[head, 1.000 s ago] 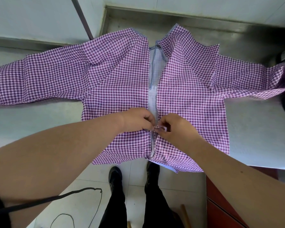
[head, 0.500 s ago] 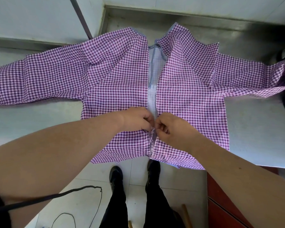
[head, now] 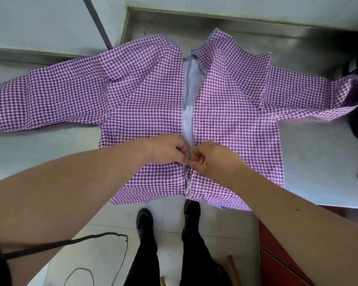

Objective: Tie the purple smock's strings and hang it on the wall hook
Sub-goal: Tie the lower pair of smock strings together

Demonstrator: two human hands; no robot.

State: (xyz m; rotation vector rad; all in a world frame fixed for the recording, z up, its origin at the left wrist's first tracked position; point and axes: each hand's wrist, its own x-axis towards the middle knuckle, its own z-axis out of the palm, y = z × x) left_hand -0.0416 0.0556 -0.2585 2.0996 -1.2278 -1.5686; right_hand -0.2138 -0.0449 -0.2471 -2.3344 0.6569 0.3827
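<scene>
Working at the centre of the frame, you have the purple smock (head: 149,112) spread flat on the grey bench (head: 39,153), sleeves running out toward the left and right edges and the hem hanging over the near edge above your shoes. Your left hand (head: 165,149) and right hand (head: 213,157) meet at the open slit down the middle. Both have curled fingers, and each grip looks pinched on the strings (head: 188,172) there, though the strings themselves are mostly hidden under your fingertips. Just below your hands a small bunched loop of cord shows along the slit, which suggests this lower tie is being knotted and is not yet finished; whether it is tight cannot be told.

Above your hands the slit gapes open up to the collar at the upper centre, showing the pale lining, so any tie near the neck looks undone. No wall hook is in view. By this reading you are early on: finish this knot, close the neck, then lift the smock and hang it.
</scene>
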